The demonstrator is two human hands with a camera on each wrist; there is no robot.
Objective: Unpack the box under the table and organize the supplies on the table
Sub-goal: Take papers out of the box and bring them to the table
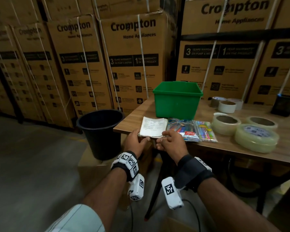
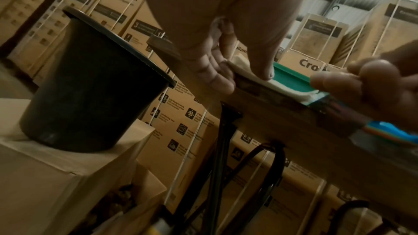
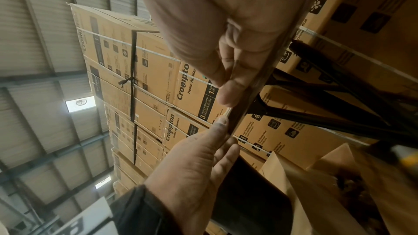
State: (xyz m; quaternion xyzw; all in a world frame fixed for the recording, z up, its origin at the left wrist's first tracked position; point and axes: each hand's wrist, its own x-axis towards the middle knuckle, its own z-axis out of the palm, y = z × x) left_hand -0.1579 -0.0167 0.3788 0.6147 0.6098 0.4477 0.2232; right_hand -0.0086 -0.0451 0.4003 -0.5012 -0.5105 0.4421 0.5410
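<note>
Stacked cartons (image 1: 84, 67) back the desk (image 1: 241, 146); both hands, left (image 1: 135, 141) and right (image 1: 172, 142), pinch the booklet (image 1: 153, 127) at its edge, fingers curled.

Worn white paper pad (image 1: 152, 127) flat at table (image 1: 224, 148) edge, beside 2 pen packets (image 1: 191, 131).

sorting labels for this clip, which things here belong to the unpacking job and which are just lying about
Part of the job:
- white paper booklet, held at the table edge by left hand and right hand
- clear packs of coloured pens
- clear tape rolls
- green plastic bin
- wooden table

Just lying about:
- black plastic bucket
- stacked Crompton cartons
</note>
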